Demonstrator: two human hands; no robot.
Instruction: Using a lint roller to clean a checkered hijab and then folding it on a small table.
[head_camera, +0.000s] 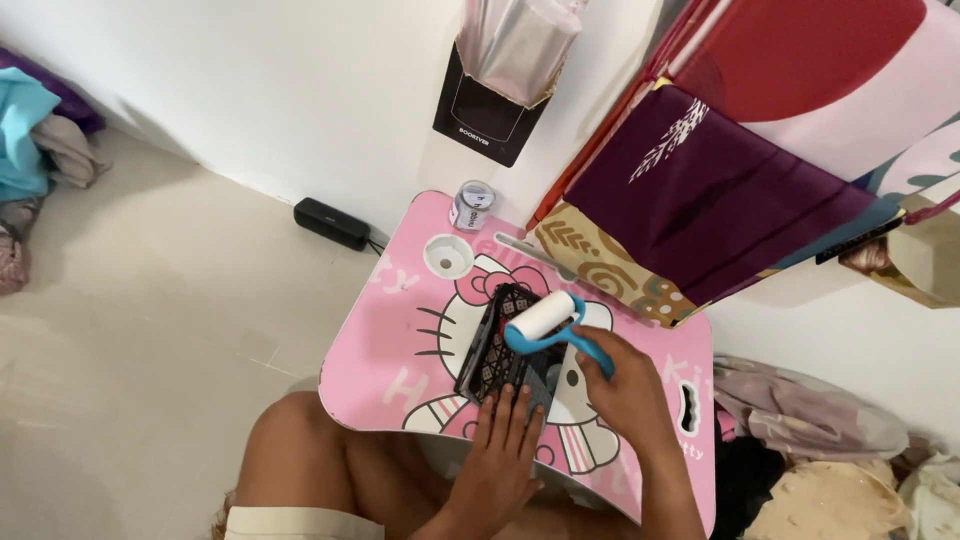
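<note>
A dark patterned phone case (497, 343) lies on a pink lap table (385, 360) with a cartoon cat print. My left hand (499, 455) rests flat on the near end of the case, fingers spread, pinning it down. My right hand (627, 390) grips the blue handle of a lint roller (548, 318), whose white roll sits on the far end of the case.
A small can (471, 205) stands at the table's far edge beside a round cup hole (447, 256). A black speaker (331, 222) lies on the floor by the wall. Folded fabric (700, 190) overhangs at right. Clothes pile at left (30, 130) and right (810, 420).
</note>
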